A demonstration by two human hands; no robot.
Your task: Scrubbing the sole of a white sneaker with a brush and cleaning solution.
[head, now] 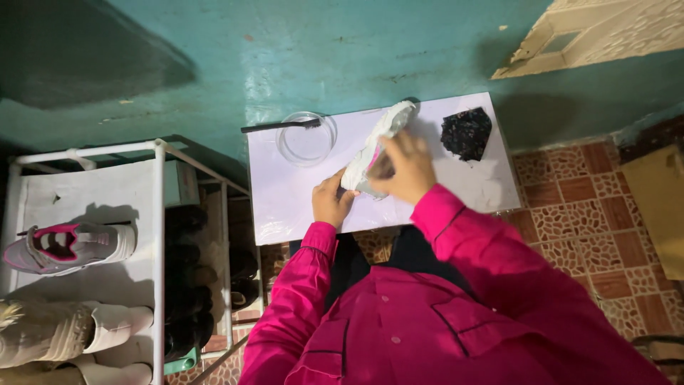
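A white and pink sneaker (385, 127) lies tilted on the small white table (285, 199), its toe toward the teal wall. My left hand (332, 202) grips the heel end of the sneaker. My right hand (405, 167) rests closed on the shoe's side, over its middle; what it holds there is hidden. Both arms wear bright pink sleeves.
A clear round bowl (306, 138) with a dark toothbrush (281, 126) across its rim sits at the table's back left. A black crumpled cloth (466, 132) lies at the back right. A white shoe rack (158, 214) at left holds a grey-pink sneaker (68, 246) and pale shoes (64, 331).
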